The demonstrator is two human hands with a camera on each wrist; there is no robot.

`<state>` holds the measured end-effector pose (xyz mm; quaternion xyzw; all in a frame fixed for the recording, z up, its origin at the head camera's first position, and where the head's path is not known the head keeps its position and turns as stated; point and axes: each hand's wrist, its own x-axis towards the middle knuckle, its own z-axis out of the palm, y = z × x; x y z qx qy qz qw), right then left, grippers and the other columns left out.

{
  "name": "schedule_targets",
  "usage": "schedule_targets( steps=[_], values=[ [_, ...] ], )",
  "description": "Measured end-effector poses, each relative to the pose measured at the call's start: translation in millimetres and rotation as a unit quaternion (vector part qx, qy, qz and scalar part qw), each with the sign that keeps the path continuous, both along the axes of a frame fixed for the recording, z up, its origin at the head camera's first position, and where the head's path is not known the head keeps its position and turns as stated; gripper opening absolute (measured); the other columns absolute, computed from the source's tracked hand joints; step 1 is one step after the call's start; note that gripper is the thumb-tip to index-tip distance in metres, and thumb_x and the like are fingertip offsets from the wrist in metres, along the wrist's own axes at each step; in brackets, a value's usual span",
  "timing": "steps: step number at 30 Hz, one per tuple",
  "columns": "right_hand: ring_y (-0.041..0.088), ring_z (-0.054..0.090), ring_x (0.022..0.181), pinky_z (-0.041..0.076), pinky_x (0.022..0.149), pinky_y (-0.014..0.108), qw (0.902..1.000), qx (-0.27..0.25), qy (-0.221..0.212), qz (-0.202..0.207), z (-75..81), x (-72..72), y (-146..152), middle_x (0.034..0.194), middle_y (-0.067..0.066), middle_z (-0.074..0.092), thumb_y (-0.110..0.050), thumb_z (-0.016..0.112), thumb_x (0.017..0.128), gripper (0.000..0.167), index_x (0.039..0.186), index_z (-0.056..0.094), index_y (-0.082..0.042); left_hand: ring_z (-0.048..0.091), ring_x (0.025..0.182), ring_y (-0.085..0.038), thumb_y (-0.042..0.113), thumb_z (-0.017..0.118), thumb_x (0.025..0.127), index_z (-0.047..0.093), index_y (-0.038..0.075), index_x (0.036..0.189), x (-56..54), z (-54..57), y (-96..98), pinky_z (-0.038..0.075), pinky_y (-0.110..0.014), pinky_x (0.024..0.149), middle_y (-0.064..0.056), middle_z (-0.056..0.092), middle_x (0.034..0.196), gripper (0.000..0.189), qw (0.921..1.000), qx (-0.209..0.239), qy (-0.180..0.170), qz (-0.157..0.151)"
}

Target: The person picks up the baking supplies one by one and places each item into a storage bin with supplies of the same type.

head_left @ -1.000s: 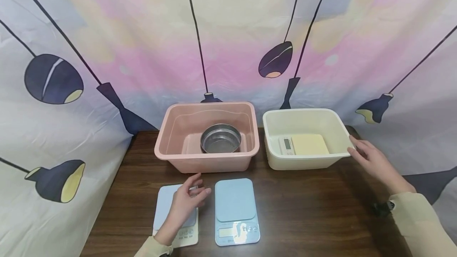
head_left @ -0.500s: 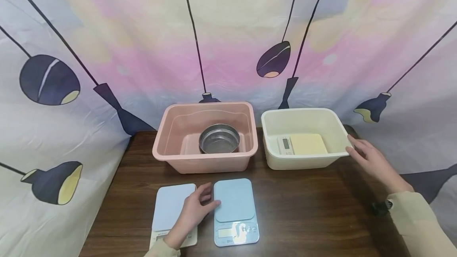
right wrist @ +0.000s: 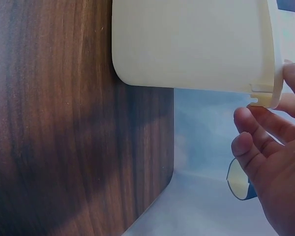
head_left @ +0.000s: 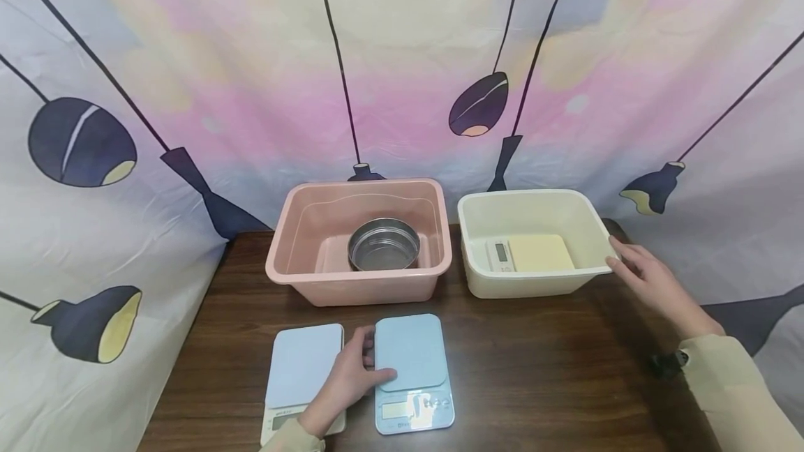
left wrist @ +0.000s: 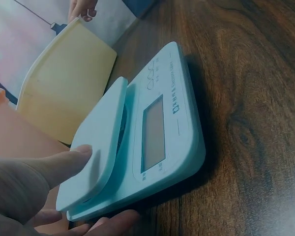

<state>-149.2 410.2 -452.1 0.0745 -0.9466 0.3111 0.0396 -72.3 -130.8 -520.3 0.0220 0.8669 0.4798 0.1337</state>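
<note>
A light blue kitchen scale (head_left: 411,351) lies flat on the brown table (head_left: 534,368). My left hand (head_left: 352,372) holds its left side: in the left wrist view the thumb (left wrist: 71,164) lies over the weighing platform and the fingers (left wrist: 115,223) are low at the edge, partly hidden. Far to the right, my right hand (head_left: 656,291) grips the right rim of a cream plastic basin (head_left: 527,287). In the right wrist view that basin's outer wall (right wrist: 191,44) shows, with thumb and fingers around the rim corner.
Inside the cream basin lies a pale yellow and white scale (head_left: 541,253). Behind the blue scale stands a pink basin (head_left: 364,291) with a round metal sieve (head_left: 384,246) in it. A white kitchen scale (head_left: 304,365) lies left, partly under my left forearm. A patterned curtain (head_left: 402,54) hangs behind.
My left hand has moved right, from above the white scale to the blue scale's left edge, and taken hold there. The right hand stays on the basin's rim. The view has shifted slightly.
</note>
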Motion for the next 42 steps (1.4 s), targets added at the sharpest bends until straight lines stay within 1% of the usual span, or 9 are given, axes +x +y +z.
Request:
schedule_targets(
  steps=[5,8,12,16,22,26,31,34,42],
  values=[
    [0.061,0.043,0.129,0.037,0.096,0.084,1.0000,-0.001,0.009,0.003,-0.2,-1.1,0,0.144,0.038,0.044,-0.028,0.055,0.110,0.062,0.157,0.034,0.008,0.059,0.088,-0.026,0.010,0.093,0.075,0.041,-0.010,0.139,1.8,-2.0,3.3,0.061,-0.033,0.047,-0.022,0.056,0.115,0.084,0.9997,0.015,-0.019,0.008],
    [0.061,0.043,0.128,0.037,0.096,0.084,0.9999,-0.005,0.014,0.003,-0.5,-1.1,0,0.144,0.038,0.044,-0.027,0.055,0.110,0.061,0.156,0.035,0.008,0.056,0.083,-0.024,0.012,0.093,0.077,0.046,-0.010,0.128,2.6,-0.4,4.4,0.059,-0.031,0.045,-0.018,0.056,0.102,0.072,0.9995,0.004,-0.029,0.013],
    [0.062,0.041,0.129,0.036,0.097,0.085,0.9999,-0.006,0.011,0.002,-0.3,-0.8,0,0.145,0.038,0.043,-0.028,0.055,0.110,0.062,0.158,0.033,0.006,0.053,0.072,-0.021,0.017,0.091,0.081,0.051,-0.010,0.116,2.2,1.4,4.1,0.057,-0.030,0.046,-0.012,0.053,0.088,0.059,0.9989,-0.022,-0.041,0.008],
    [0.063,0.041,0.129,0.036,0.097,0.085,0.9999,-0.004,0.012,0.001,0.3,-0.3,0,0.145,0.038,0.043,-0.028,0.054,0.110,0.062,0.158,0.033,0.005,0.052,0.066,-0.019,0.019,0.088,0.084,0.053,-0.009,0.113,2.6,1.2,3.8,0.054,-0.029,0.045,-0.010,0.050,0.085,0.053,0.9988,-0.026,-0.043,0.001],
    [0.062,0.042,0.129,0.036,0.097,0.085,0.9999,-0.003,0.010,0.002,-0.8,-0.5,0,0.145,0.038,0.044,-0.028,0.054,0.110,0.062,0.158,0.032,0.005,0.058,0.080,-0.019,0.020,0.085,0.087,0.051,-0.007,0.116,-0.3,1.3,6.4,0.052,-0.029,0.062,-0.012,0.057,0.094,0.052,0.9998,-0.005,-0.018,-0.006],
    [0.063,0.041,0.130,0.035,0.098,0.085,1.0000,-0.002,0.002,-0.001,-0.9,0.0,0,0.146,0.038,0.042,-0.029,0.053,0.111,0.063,0.160,0.030,0.003,0.065,0.090,-0.022,0.020,0.085,0.088,0.044,-0.007,0.126,-1.3,3.1,6.2,0.059,-0.032,0.071,-0.018,0.059,0.109,0.062,0.9977,0.050,-0.037,-0.027],
    [0.062,0.041,0.130,0.035,0.097,0.086,0.9999,0.003,-0.013,-0.005,-1.1,1.1,-1,0.147,0.038,0.041,-0.031,0.051,0.111,0.065,0.162,0.027,0.001,0.067,0.101,-0.024,0.015,0.088,0.085,0.035,-0.005,0.142,1.0,5.2,2.6,0.059,-0.033,0.083,-0.023,0.053,0.130,0.080,0.9879,0.123,-0.073,-0.061],
    [0.057,0.051,0.119,0.040,0.094,0.084,0.9999,0.007,-0.014,-0.005,-1.5,1.9,-1,0.145,0.038,0.043,-0.030,0.051,0.111,0.064,0.162,0.027,0.002,0.066,0.106,-0.026,0.010,0.087,0.085,0.029,-0.002,0.150,2.3,3.6,-0.2,0.058,-0.035,0.089,-0.023,0.051,0.135,0.087,0.9785,0.163,-0.093,-0.086],
    [0.026,0.061,0.090,0.056,0.083,0.069,0.9998,0.021,-0.005,-0.001,-2.1,1.5,0,0.135,0.033,0.051,-0.028,0.051,0.111,0.062,0.160,0.030,0.003,0.064,0.118,-0.031,0.000,0.082,0.084,0.009,0.017,0.166,6.6,-2.1,-4.3,0.061,-0.035,0.093,-0.022,0.047,0.138,0.111,0.9561,0.214,-0.129,-0.152]
  ],
)
